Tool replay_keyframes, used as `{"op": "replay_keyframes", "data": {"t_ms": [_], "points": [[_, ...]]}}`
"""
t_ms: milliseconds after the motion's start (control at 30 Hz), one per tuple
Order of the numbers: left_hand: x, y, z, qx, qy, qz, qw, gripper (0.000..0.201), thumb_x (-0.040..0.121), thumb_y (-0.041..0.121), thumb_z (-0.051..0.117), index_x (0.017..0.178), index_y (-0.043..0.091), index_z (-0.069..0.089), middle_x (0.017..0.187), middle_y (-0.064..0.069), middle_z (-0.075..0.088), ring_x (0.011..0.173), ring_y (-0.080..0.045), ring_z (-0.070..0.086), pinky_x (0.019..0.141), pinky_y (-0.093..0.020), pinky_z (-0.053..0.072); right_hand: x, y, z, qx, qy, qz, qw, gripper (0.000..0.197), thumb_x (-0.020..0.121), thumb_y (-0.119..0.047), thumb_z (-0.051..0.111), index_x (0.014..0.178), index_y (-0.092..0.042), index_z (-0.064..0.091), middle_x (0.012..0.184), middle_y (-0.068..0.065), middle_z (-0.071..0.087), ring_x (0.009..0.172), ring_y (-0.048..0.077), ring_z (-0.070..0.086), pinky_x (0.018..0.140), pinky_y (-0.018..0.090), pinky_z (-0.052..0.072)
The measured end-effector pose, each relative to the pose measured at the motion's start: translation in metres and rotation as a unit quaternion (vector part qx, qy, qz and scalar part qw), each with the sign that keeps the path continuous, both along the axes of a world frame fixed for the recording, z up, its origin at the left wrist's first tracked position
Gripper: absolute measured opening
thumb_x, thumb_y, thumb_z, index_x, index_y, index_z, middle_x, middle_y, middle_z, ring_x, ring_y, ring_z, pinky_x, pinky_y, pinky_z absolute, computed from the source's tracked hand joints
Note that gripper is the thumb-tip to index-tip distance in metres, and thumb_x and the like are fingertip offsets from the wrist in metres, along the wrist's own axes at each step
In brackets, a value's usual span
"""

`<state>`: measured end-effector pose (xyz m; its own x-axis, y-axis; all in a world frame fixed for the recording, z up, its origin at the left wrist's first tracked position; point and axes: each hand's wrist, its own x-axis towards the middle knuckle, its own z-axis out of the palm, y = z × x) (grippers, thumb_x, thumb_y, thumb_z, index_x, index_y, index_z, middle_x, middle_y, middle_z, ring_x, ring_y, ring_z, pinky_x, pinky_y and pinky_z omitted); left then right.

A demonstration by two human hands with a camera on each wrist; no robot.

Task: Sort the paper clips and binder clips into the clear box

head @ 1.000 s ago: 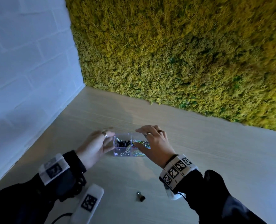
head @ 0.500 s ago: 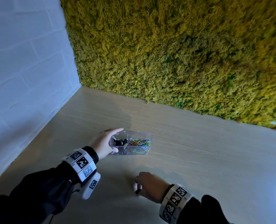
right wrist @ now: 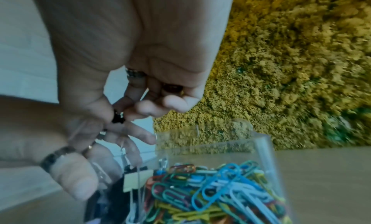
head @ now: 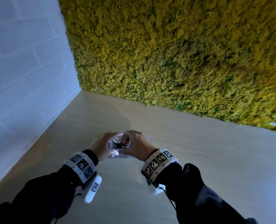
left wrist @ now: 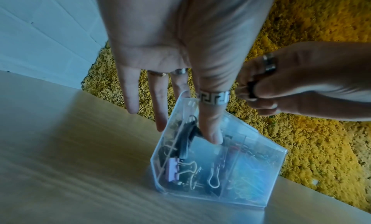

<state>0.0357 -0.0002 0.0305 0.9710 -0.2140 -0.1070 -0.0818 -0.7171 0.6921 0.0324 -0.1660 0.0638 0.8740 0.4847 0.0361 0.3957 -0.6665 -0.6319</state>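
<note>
The clear box stands on the wooden table, split into two compartments. Its left one holds binder clips, black and pink; its right one is heaped with coloured paper clips. My left hand holds the box's left end, thumb on the near wall and fingers stretched past the far side. My right hand hovers over the box. It pinches a small black binder clip between thumb and fingertips, above the binder-clip compartment. In the head view both hands hide most of the box.
A yellow-green moss wall runs along the back of the table. A white brick wall closes off the left side. Bare wood lies to the right of the box and in front of it.
My right hand dropped to the near table and took the black binder clip lying there, then rose back over the box with it. My left hand stayed on the box.
</note>
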Motion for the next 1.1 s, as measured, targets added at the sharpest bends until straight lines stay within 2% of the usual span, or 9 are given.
{"op": "replay_keyframes", "data": {"t_ms": [100, 200, 300, 367, 600, 733, 900, 967, 1100], "points": [[0.002, -0.001, -0.001, 0.009, -0.007, 0.010, 1.000, 0.069, 0.058, 0.001, 0.077, 0.118, 0.028, 0.057, 0.109, 0.000, 0.063, 0.101, -0.022, 0.060, 0.087, -0.039, 0.051, 0.005, 0.004, -0.005, -0.088, -0.052, -0.002, 0.995, 0.024, 0.076, -0.027, 0.064, 0.097, -0.016, 0.063, 0.105, 0.006, 0.061, 0.103, 0.025, 0.055, 0.093, 0.042, 0.043], [0.002, 0.003, -0.006, 0.007, -0.026, -0.012, 1.000, 0.075, 0.061, -0.010, 0.064, 0.122, 0.032, 0.054, 0.109, 0.001, 0.064, 0.098, -0.021, 0.060, 0.088, -0.040, 0.052, 0.004, -0.006, -0.005, -0.059, -0.086, -0.065, 0.992, 0.041, 0.079, -0.046, 0.057, 0.112, -0.022, 0.057, 0.120, 0.000, 0.054, 0.113, 0.020, 0.047, 0.099, 0.043, 0.037], [0.002, 0.005, -0.006, 0.005, -0.030, -0.019, 0.999, 0.078, 0.062, -0.012, 0.061, 0.124, 0.035, 0.052, 0.107, 0.002, 0.063, 0.096, -0.019, 0.059, 0.088, -0.037, 0.051, 0.001, -0.030, -0.007, -0.103, -0.030, -0.101, 0.989, 0.061, 0.076, -0.055, 0.058, 0.128, -0.028, 0.042, 0.134, -0.004, 0.041, 0.123, 0.018, 0.033, 0.103, 0.042, 0.028], [0.000, 0.004, -0.004, 0.005, -0.020, -0.018, 1.000, 0.072, 0.065, -0.007, 0.068, 0.125, 0.030, 0.052, 0.111, -0.003, 0.063, 0.104, -0.019, 0.057, 0.085, -0.025, 0.046, -0.001, -0.048, -0.010, -0.166, 0.014, -0.090, 0.982, 0.067, 0.077, -0.049, 0.062, 0.135, -0.031, 0.033, 0.139, -0.003, 0.035, 0.128, 0.020, 0.029, 0.105, 0.043, 0.025], [0.000, -0.017, 0.007, 0.015, 0.006, -0.054, 0.998, 0.068, 0.066, -0.001, 0.073, 0.126, 0.022, 0.051, 0.118, -0.012, 0.061, 0.112, -0.023, 0.054, 0.080, -0.018, 0.037, -0.014, -0.082, -0.019, -0.113, 0.057, -0.117, 0.985, 0.059, 0.078, -0.018, 0.067, 0.130, -0.024, 0.040, 0.126, 0.005, 0.046, 0.110, 0.026, 0.052, 0.097, 0.038, 0.041], [-0.001, -0.042, 0.006, 0.001, 0.007, -0.076, 0.997, 0.068, 0.067, 0.001, 0.073, 0.126, 0.024, 0.051, 0.123, -0.002, 0.057, 0.114, -0.017, 0.052, 0.087, -0.018, 0.039, -0.025, -0.106, -0.018, -0.106, 0.051, -0.148, 0.982, 0.058, 0.078, -0.019, 0.068, 0.129, -0.025, 0.041, 0.126, 0.003, 0.047, 0.113, 0.021, 0.050, 0.098, 0.035, 0.041], [0.001, -0.068, -0.001, -0.014, -0.016, -0.077, 0.997, 0.069, 0.061, 0.005, 0.079, 0.121, 0.028, 0.054, 0.115, 0.001, 0.061, 0.096, -0.015, 0.054, 0.080, -0.017, 0.040, -0.035, -0.131, -0.019, -0.088, 0.047, -0.170, 0.980, 0.057, 0.078, -0.018, 0.068, 0.128, -0.025, 0.042, 0.123, 0.002, 0.048, 0.110, 0.021, 0.051, 0.094, 0.031, 0.041], [0.001, -0.074, 0.000, -0.018, -0.020, -0.069, 0.997, 0.072, 0.061, 0.007, 0.080, 0.124, 0.030, 0.051, 0.116, -0.001, 0.061, 0.105, -0.017, 0.055, 0.087, -0.020, 0.042, -0.037, -0.136, -0.019, -0.085, 0.048, -0.178, 0.979, 0.059, 0.078, -0.020, 0.068, 0.130, -0.026, 0.040, 0.126, 0.002, 0.048, 0.113, 0.021, 0.050, 0.096, 0.032, 0.041], [0.001, -0.077, 0.002, -0.034, -0.003, -0.085, 0.996, 0.089, 0.064, 0.013, 0.080, 0.138, 0.025, 0.033, 0.127, -0.012, 0.053, 0.118, -0.022, 0.049, 0.091, -0.016, 0.035, -0.040, -0.145, -0.020, -0.086, 0.054, -0.204, 0.974, 0.074, 0.078, -0.049, 0.061, 0.140, -0.030, 0.025, 0.138, -0.001, 0.038, 0.125, 0.021, 0.043, 0.105, 0.042, 0.037]]}}
